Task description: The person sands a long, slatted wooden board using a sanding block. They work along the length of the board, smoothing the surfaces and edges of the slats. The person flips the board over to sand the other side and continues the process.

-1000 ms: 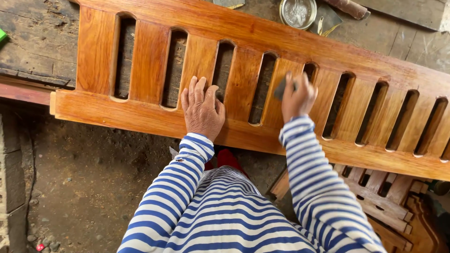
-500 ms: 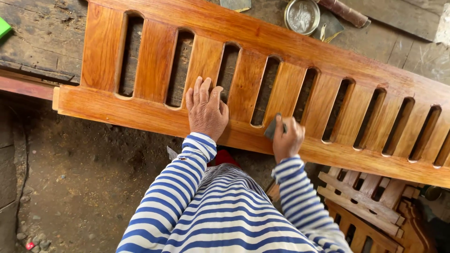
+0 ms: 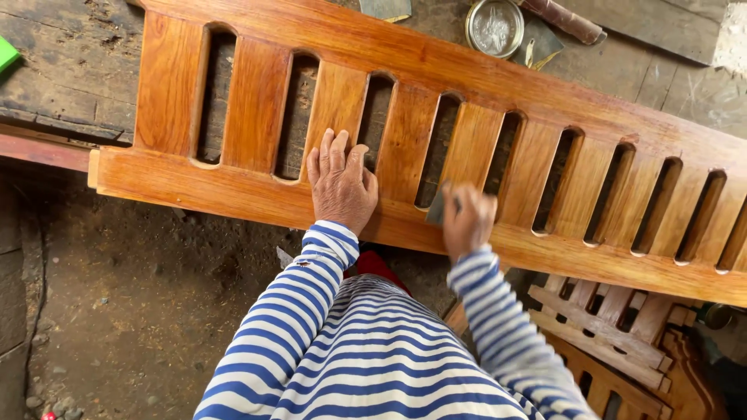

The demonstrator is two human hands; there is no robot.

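Note:
A long varnished orange-brown wooden panel [image 3: 257, 101] with several upright slots lies across a worn workbench. My left hand [image 3: 341, 187] rests flat on its lower rail and one slat, fingers spread. My right hand [image 3: 468, 219], blurred by motion, is closed on a small dark grey sanding pad [image 3: 437, 206] pressed against the lower rail beside a slot. Both arms wear blue and white striped sleeves.
A round metal tin [image 3: 495, 26] and a brown cylinder [image 3: 564, 21] sit on the bench behind the panel. More slatted wooden pieces [image 3: 615, 327] are stacked at the lower right. Dirt floor [image 3: 140, 295] lies at the lower left. A green object [image 3: 6, 53] shows at the left edge.
My right hand with the pad slid down a slat from the upper part to the lower rail, then a little left. My left hand stayed pressed in place.

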